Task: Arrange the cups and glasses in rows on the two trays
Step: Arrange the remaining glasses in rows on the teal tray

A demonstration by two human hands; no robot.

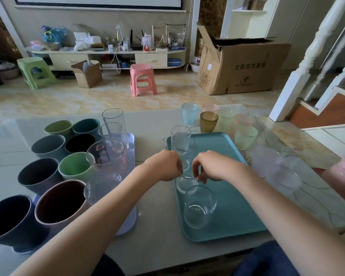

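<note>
Hands: left hand and right hand curled over the teal tray, fingertips pinching the rim of one clear glass.
Teal tray: clear glasses in one row along its left side.
Lilac tray: coloured cups and tall glasses in rows.
Worktop: pastel cups loose beyond the teal tray.

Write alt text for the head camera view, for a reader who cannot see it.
A person's left hand and right hand meet over a small clear glass on a teal tray. Coloured mugs fill a lavender tray at left; pastel cups wait beyond.
</note>
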